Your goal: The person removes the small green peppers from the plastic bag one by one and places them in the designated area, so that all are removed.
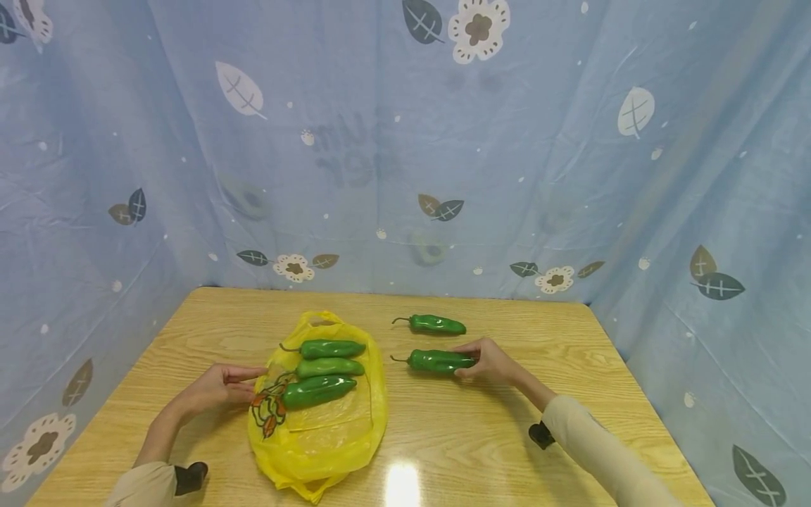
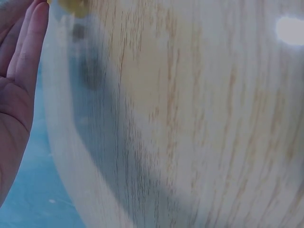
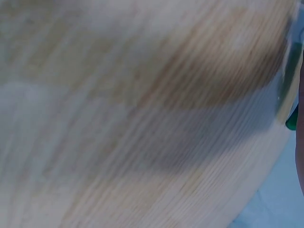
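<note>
while its thumb lay along the near side and its fingers reached over the far side, the right hand (image 1: 486,361) was clamped on the stemless end of a green pepper (image 1: 431,361). this pepper was long and glossy, tapered and gently ridged, with a thin, bent stem that pointed left, near the right edge of a yellow bag (image 1: 374,429). whether it touched the worktop (image 1: 481,451) i could not tell.

the left hand (image 1: 212,389) had straight fingers held close together, their tips at the left edge of the bag, beside a printed orange and black pattern (image 1: 269,407). the bag was thin, crinkled plastic, spread into a rounded shape with loop handles at its far and near ends. within its outline lay a far pepper (image 1: 332,349), a middle pepper (image 1: 331,367) and a larger near pepper (image 1: 319,392), roughly parallel, smooth and shiny.

a loose pepper (image 1: 437,324) lay on the worktop behind the clamped one, its stem curling left. the worktop was pale, streaky-grained wood, polished enough to throw back a bright glare. behind it hung a soft blue curtain (image 1: 380,141), lightly creased, patterned with leaves and flowers.
</note>
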